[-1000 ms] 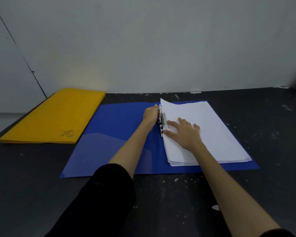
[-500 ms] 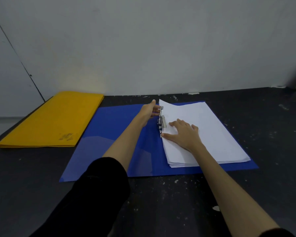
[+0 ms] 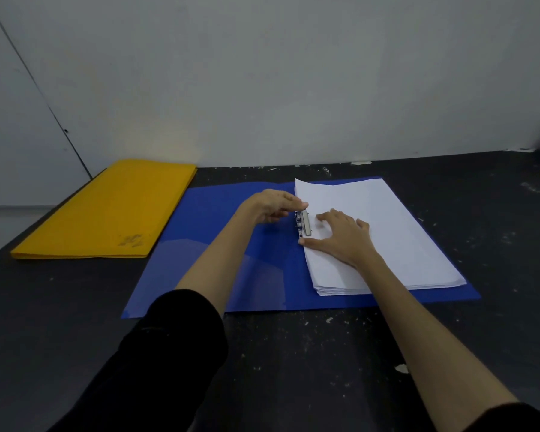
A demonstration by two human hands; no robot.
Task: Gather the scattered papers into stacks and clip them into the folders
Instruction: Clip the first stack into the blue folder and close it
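**Two hands at the folder's metal clip**

Our left hand [image 3: 273,204] reaches the top end of the metal clip [image 3: 304,223], fingers curled with the tips touching it; we cannot tell whether they actually pinch it. Our right hand [image 3: 343,234] lies flat and spread, palm down, on the paper stack [image 3: 396,232] just right of the clip, thumb along the stack's left edge.

We count one stack, one clip and two folders. The stack lies on the right half of the open blue folder [image 3: 219,241], edge against the clip. A closed yellow folder [image 3: 106,213] lies well left of the clip.

Our left hand hides part of the clip, so its mechanism is hard to make out.

Everything rests on a dark, speckled table [image 3: 293,353] against a pale wall [image 3: 262,73].
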